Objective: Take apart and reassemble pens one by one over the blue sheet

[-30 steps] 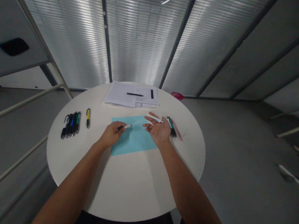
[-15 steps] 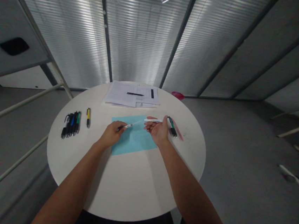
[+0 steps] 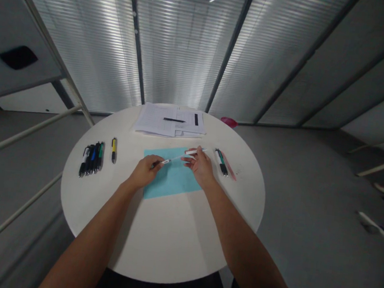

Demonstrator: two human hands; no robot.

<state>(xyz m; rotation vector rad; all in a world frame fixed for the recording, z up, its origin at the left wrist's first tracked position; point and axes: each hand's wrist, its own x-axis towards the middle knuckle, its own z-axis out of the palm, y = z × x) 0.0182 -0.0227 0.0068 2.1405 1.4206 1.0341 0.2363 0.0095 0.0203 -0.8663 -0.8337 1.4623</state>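
Note:
My left hand (image 3: 143,171) is closed on the black-and-white front part of a pen (image 3: 166,161), held over a light blue sheet (image 3: 172,184). A thin pale refill (image 3: 177,158) sticks out of that part toward the right. Pinched in my right hand (image 3: 203,168) is a white pen barrel (image 3: 191,152), near the tip of the refill. Whether the two touch is too small to tell. Just right of this hand lie a white-and-black pen and a green-and-black pen (image 3: 223,163), beside a pinkish strip (image 3: 229,166).
Several pens (image 3: 91,159) lie in a row at the left of the round white table (image 3: 169,237), with a yellow pen (image 3: 113,150) near them. Papers (image 3: 155,124) with a black pen (image 3: 174,120) on top lie at the back. A ribbed translucent wall (image 3: 184,48) stands behind.
My right hand has shifted slightly left and turned, and its fingers now pinch the white barrel, which earlier lay across the more open hand. My left hand has hardly moved.

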